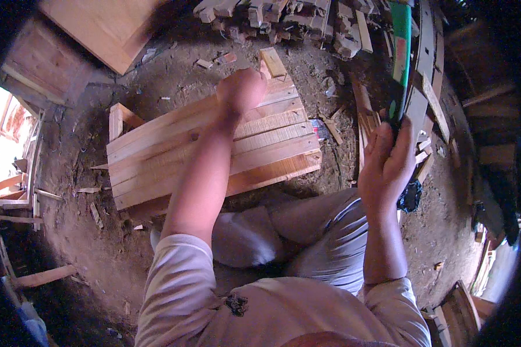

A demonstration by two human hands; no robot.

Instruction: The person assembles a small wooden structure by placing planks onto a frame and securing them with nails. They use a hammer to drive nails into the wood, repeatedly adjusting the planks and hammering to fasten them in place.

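Observation:
In front of me lies a low slatted wooden bench-like piece (272,137), made of pale planks side by side, with short end pieces jutting out at its far corners. My left hand (243,91) is a closed fist at its far edge, beside a short wooden block (273,62). What its fingers hold, if anything, is hidden. Out to the right, my right hand (386,159) is closed round the dark lower end of a long, narrow green tool (402,43) with a pale label. The tool points up and away; its exact kind cannot be told.
Broken wood pieces (312,20) are heaped at the far side. A large board (101,26) stands far left. Long planks (425,58) lie along the right, near a black plastic bag (410,196). Scraps litter the dirt floor (87,243).

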